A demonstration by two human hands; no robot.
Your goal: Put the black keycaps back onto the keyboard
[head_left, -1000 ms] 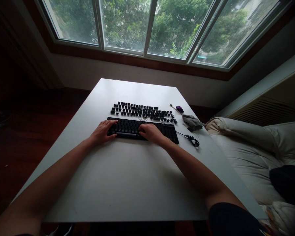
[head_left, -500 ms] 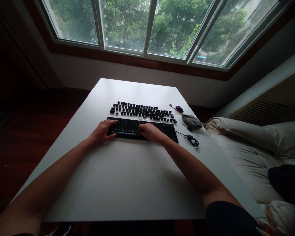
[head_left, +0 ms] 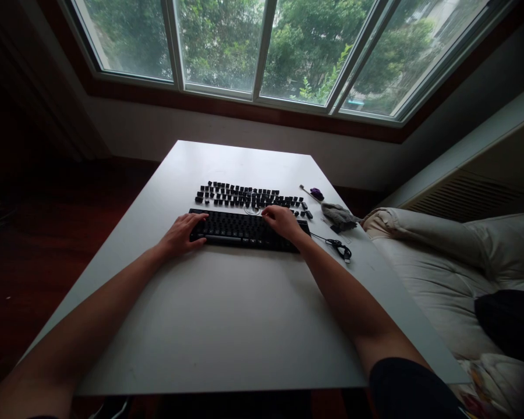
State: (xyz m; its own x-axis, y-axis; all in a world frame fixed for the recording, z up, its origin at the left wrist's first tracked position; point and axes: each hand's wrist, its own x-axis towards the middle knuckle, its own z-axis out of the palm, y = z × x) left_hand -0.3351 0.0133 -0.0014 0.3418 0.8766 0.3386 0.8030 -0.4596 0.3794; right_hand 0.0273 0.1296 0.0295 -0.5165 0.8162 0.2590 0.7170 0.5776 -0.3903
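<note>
A black keyboard (head_left: 227, 228) lies on the white table, most of its board dark with keys or switches. My left hand (head_left: 181, 234) grips its left end, thumb along the front edge and fingers over the top. Over the right half of the keyboard, my right hand (head_left: 283, 223) has its fingers bent together at the back edge, close to the loose keycaps. Whatever its fingertips pinch, if anything, is too small to see. Loose black keycaps (head_left: 240, 195) stand in rows behind the keyboard. A clear wire ring-like tool (head_left: 252, 212) lies between them and the keyboard, partly hidden.
To the right lie a brush (head_left: 306, 190) with a purple thing (head_left: 317, 194), a grey cloth (head_left: 339, 216) and the coiled USB cable (head_left: 341, 250). The white table (head_left: 218, 326) stands beside a pale sofa (head_left: 423, 279), below a window (head_left: 218, 46).
My right hand has moved from the middle front of the keyboard back and to the right, up to its rear edge. My left hand has stayed on the left end.
</note>
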